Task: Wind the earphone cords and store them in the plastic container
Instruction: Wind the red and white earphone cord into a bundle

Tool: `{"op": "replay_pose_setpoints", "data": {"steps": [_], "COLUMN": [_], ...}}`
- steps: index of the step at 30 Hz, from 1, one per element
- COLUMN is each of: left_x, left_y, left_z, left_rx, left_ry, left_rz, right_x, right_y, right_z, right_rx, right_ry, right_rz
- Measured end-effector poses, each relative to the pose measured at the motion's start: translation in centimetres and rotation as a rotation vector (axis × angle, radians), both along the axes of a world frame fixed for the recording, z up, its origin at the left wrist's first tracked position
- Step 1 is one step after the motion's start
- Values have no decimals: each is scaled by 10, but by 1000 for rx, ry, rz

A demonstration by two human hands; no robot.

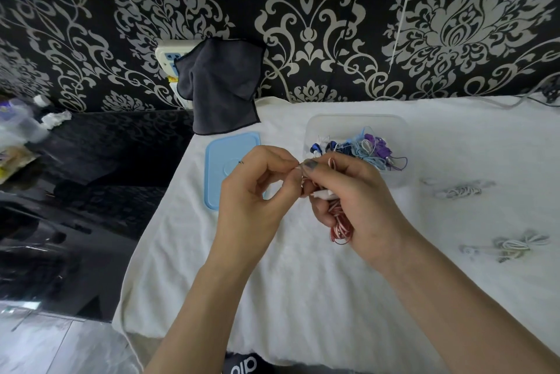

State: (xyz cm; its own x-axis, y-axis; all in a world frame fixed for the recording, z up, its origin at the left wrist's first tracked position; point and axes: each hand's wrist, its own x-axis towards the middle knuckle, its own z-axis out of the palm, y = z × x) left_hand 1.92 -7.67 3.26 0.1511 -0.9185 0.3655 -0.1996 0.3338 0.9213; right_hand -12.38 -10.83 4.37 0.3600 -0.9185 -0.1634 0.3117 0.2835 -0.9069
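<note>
The right hand (357, 201) grips a coil of red and white earphone cord (341, 229) above the white towel (303, 298), while the left hand (257, 191) pinches the cord's loose end between thumb and fingertips. Just beyond the hands, the clear plastic container (357, 125) holds blue and purple earphones (368, 149), with its blue lid (221, 167) lying to the left. Two wound grey earphone bundles (512, 244) lie on the towel to the right.

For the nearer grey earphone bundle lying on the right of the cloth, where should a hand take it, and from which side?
Probably at the wound middle of the grey bundle, pinched from above. The coils gather there into one thick clump, while the loose ends trail to its left and right and would likely unravel if pulled. It lies flat on the white cloth with open space around it, so a top approach looks unobstructed.
</note>
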Motion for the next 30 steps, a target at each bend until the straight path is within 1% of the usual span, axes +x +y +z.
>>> {"op": "replay_pose_setpoints", "data": {"steps": [3,8,15,18,21,23,26,30], "left_x": [-1,1,4,4,4,5,7,6], "left_y": [1,0,2,2,2,2,4,3], "left_z": [1,3,5,6,5,4,5,5], "left_rx": [-13,21,48,59,65,84,118,170], "left_ry": [39,71,98,114,82,65,36,-23], "left_rz": [-35,-57,-91,-94,-80,-61,-45,1], "right_x": [-1,-6,-3,-2,-1,1,1,-7], "right_y": [-2,-4,-2,-1,-1,-1,-6,-16], "right_z": [2,6,5,5,4,3,-2,-6], "right_rx": [76,166,253,338,435,432,322,215], "right_ry": [-60,-157,-250,-324,-385,-359,-240,-135], "right_rz": [44,139,169,182,172,165,143,97]}}
